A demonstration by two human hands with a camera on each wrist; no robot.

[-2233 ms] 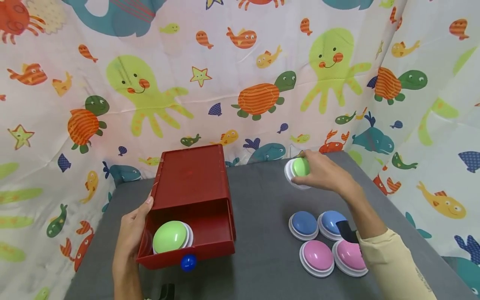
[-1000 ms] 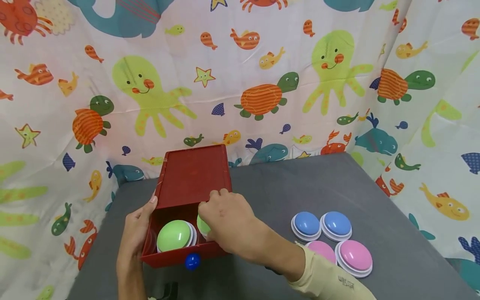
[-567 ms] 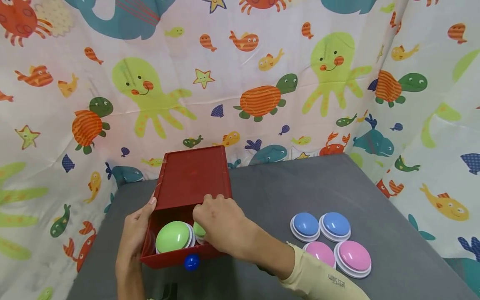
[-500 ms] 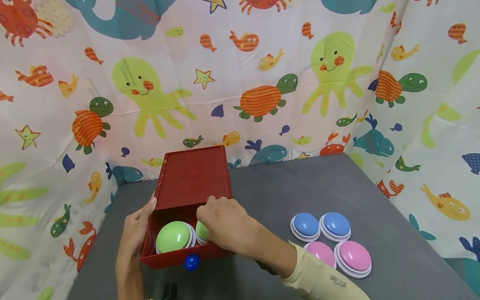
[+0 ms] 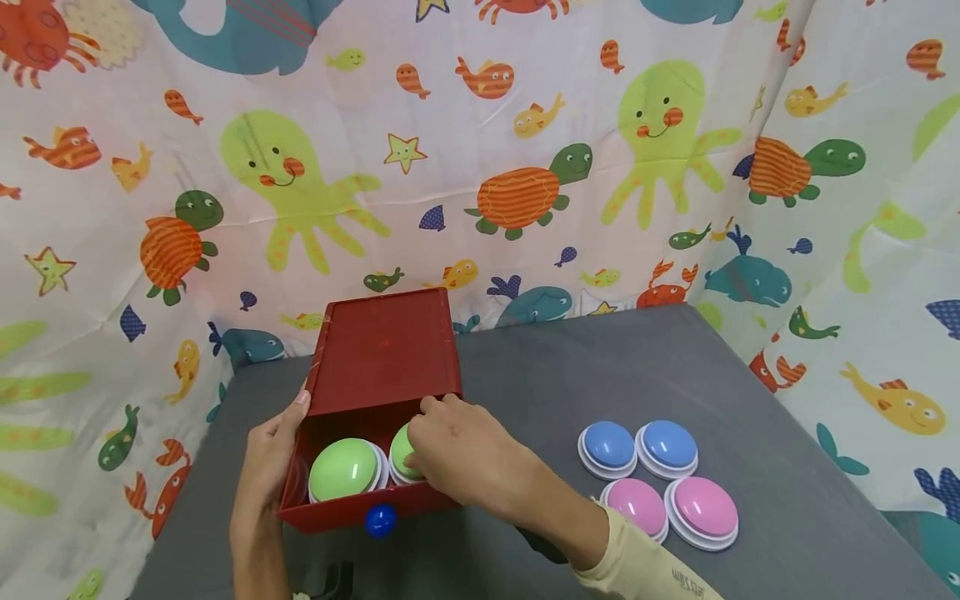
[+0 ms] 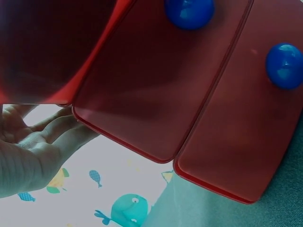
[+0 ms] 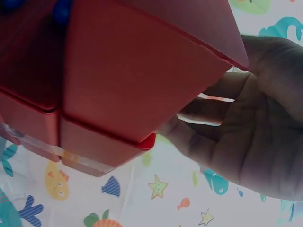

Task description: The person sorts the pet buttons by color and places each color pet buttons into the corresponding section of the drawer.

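Note:
A red drawer cabinet point(image 5: 386, 350) stands on the grey table with its top drawer point(image 5: 412, 498) pulled out, a blue knob on the front. Inside lie two green dome push lights on white bases: the left one point(image 5: 343, 471) in full sight, the right one point(image 5: 403, 454) partly covered by my right hand point(image 5: 468, 446). That hand reaches over the drawer's right side, a digit touching the dome; in the right wrist view its fingers point(image 7: 199, 139) pass behind the drawer wall. My left hand point(image 5: 273, 450) rests against the cabinet's left side, fingers point(image 6: 61, 130) fairly straight.
To the right on the table sit two blue push lights point(image 5: 609, 444) and, nearer me, two pink push lights point(image 5: 705, 508). A curtain point(image 5: 420, 192) printed with sea animals hangs behind. Lower drawer fronts point(image 6: 142, 85) with blue knobs show in the left wrist view.
My right hand has carried the second green push light from the table's right into the drawer, then slid slightly right, uncovering more of its dome. My left hand stays at the cabinet.

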